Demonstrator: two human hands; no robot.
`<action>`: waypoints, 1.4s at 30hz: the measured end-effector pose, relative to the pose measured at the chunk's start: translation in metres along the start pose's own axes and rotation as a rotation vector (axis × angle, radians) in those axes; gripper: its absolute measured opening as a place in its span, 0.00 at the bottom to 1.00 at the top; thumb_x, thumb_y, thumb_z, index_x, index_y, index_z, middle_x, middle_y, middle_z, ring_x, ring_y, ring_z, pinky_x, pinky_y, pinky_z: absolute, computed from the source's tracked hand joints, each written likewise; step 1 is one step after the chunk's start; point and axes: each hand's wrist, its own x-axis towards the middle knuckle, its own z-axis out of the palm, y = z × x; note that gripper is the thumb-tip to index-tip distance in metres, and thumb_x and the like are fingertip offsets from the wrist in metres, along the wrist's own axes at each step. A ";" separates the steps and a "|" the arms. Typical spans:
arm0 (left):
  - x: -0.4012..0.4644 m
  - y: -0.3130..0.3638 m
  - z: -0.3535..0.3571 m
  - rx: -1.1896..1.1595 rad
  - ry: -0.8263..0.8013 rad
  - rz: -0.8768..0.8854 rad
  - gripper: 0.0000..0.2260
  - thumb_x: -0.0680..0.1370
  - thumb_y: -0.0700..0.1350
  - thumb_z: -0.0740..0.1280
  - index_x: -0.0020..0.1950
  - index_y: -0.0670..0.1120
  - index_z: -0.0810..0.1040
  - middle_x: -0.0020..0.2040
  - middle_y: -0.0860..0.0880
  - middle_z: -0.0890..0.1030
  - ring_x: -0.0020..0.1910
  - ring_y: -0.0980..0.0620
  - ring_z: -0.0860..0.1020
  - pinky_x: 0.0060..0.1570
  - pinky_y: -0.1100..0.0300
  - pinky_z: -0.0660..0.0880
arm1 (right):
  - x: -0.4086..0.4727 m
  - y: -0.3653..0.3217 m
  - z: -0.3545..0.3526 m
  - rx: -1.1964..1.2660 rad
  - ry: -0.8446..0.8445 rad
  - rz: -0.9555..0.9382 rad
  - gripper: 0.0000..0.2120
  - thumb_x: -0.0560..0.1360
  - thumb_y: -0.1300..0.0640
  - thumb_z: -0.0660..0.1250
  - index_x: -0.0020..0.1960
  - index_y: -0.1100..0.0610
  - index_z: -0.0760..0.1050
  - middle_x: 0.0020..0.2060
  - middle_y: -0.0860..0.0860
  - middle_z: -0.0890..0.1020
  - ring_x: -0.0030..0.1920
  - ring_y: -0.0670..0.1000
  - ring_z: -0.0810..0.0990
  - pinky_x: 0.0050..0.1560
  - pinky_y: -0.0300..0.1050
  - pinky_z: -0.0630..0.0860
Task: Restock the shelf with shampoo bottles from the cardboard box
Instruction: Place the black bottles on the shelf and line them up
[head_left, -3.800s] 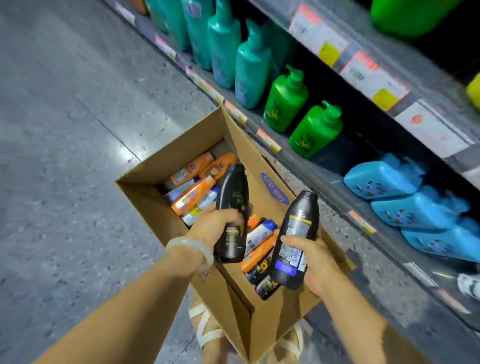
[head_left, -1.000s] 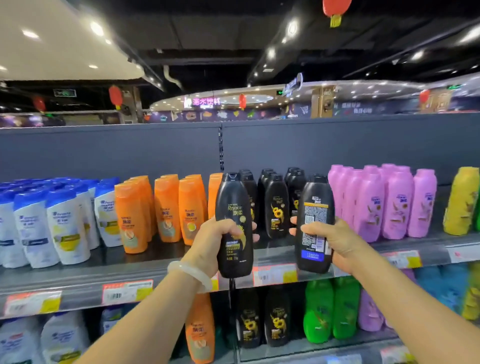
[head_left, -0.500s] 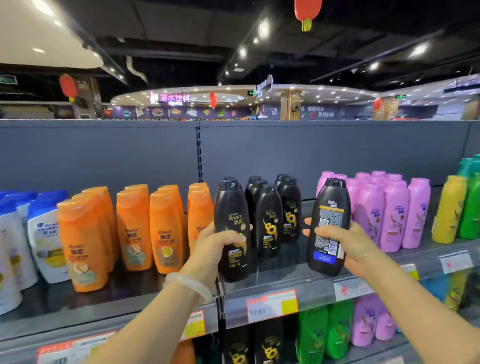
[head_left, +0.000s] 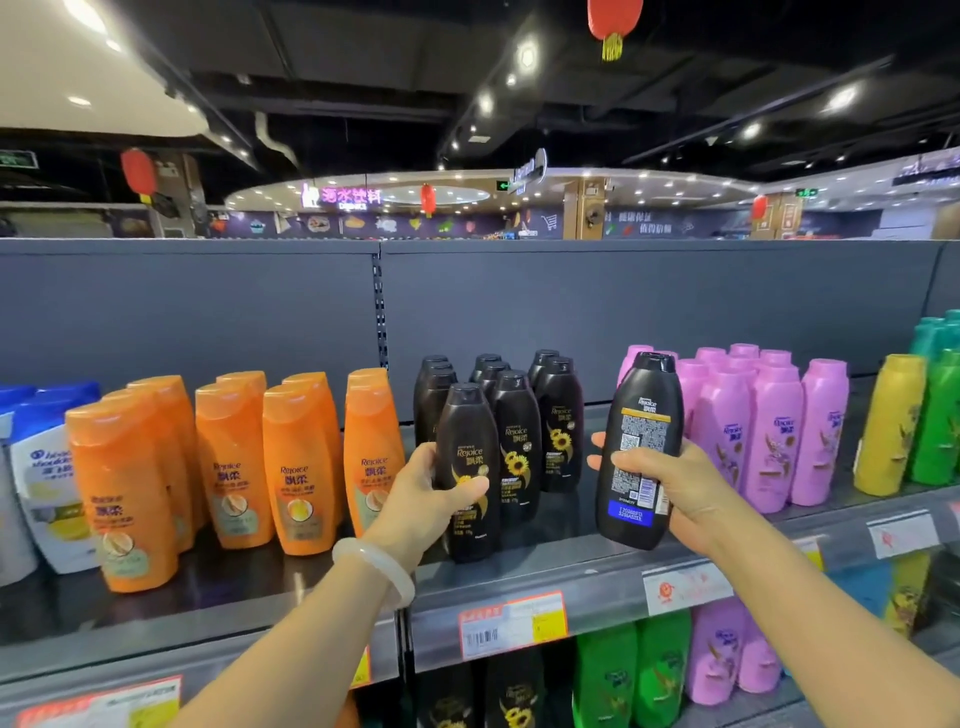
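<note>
Two black shampoo bottles in hand, one per hand, at the top shelf (head_left: 571, 577). Left hand (head_left: 423, 501): grip closed around the left black bottle (head_left: 467, 470), thumb across its label, fingers behind. This bottle stands upright at the front of the black row; its base appears to touch the shelf, though the dark surface makes contact hard to confirm. White bangle (head_left: 375, 571) on the left wrist.

Right hand (head_left: 675, 480): grip closed around the right black bottle (head_left: 639, 452), back label and barcode facing the camera. Bottle tilted slightly, held clear above the shelf edge, between the shelved black bottles (head_left: 558, 421) and the pink bottles (head_left: 769, 426).

Orange bottles (head_left: 296, 462) stand left of the black group. Yellow price tag (head_left: 511, 623) on the shelf rail below. Cardboard box out of view.
</note>
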 end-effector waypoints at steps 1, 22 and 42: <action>0.000 0.000 0.000 0.007 0.003 0.009 0.16 0.71 0.39 0.72 0.57 0.46 0.72 0.52 0.46 0.81 0.52 0.49 0.80 0.53 0.53 0.77 | 0.001 0.002 0.001 0.000 -0.004 0.003 0.14 0.63 0.70 0.70 0.46 0.57 0.79 0.42 0.54 0.86 0.42 0.56 0.84 0.40 0.50 0.82; -0.056 -0.011 0.072 0.561 0.052 0.323 0.26 0.73 0.40 0.69 0.69 0.47 0.65 0.63 0.51 0.68 0.64 0.55 0.68 0.59 0.72 0.61 | 0.010 0.003 0.027 -0.094 0.124 0.015 0.11 0.66 0.71 0.70 0.45 0.58 0.78 0.33 0.53 0.83 0.34 0.53 0.82 0.44 0.49 0.80; -0.063 0.002 0.044 0.451 0.264 0.538 0.15 0.74 0.35 0.66 0.48 0.57 0.72 0.48 0.60 0.74 0.49 0.65 0.73 0.46 0.81 0.66 | 0.035 0.029 0.055 -0.538 0.568 -0.104 0.37 0.61 0.59 0.77 0.63 0.59 0.59 0.61 0.57 0.66 0.56 0.53 0.68 0.55 0.47 0.73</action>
